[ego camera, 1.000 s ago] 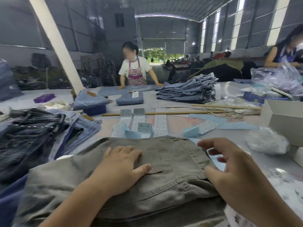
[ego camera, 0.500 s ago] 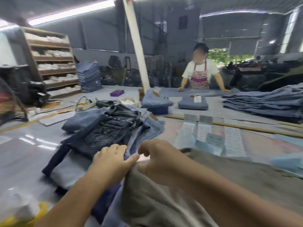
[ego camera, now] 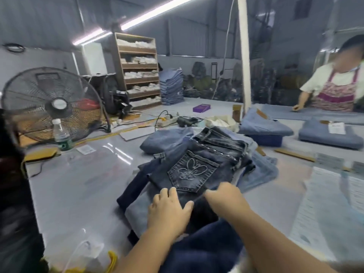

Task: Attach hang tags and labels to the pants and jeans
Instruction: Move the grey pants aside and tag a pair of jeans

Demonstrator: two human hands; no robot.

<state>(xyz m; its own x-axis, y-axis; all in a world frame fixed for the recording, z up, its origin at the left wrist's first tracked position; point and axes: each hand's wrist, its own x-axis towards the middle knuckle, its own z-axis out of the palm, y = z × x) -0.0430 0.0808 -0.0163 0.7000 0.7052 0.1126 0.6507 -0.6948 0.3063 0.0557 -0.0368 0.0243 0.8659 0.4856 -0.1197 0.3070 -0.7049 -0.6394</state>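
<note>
While both hands sit on the pile, left hand (ego camera: 169, 210) lies flat, fingers straight, on dark washed denim jeans with embroidered back pocket (ego camera: 194, 172); pocket just beyond fingertips. Right hand (ego camera: 223, 197) fingers curled, pinching the jeans' near edge.

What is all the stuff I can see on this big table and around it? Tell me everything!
Dark jeans: one, blackish blue, stitched flower pocket, top of the near pile.
Folded jeans: several, light blue, farther back on the table.
Water bottle: one, clear with green label, table's left edge.
Fan: one, black, behind the bottle.
Purple box: one, far on the table.
Power strip: one, white, mid table.
Shelf: one, brown, holding pale bundles, at the back.
Label sheets: several, white, table's right.
Worker: one, patterned apron, far right.
Left hand: flat on the jeans.
Right hand: on the jeans, grip unclear.
</note>
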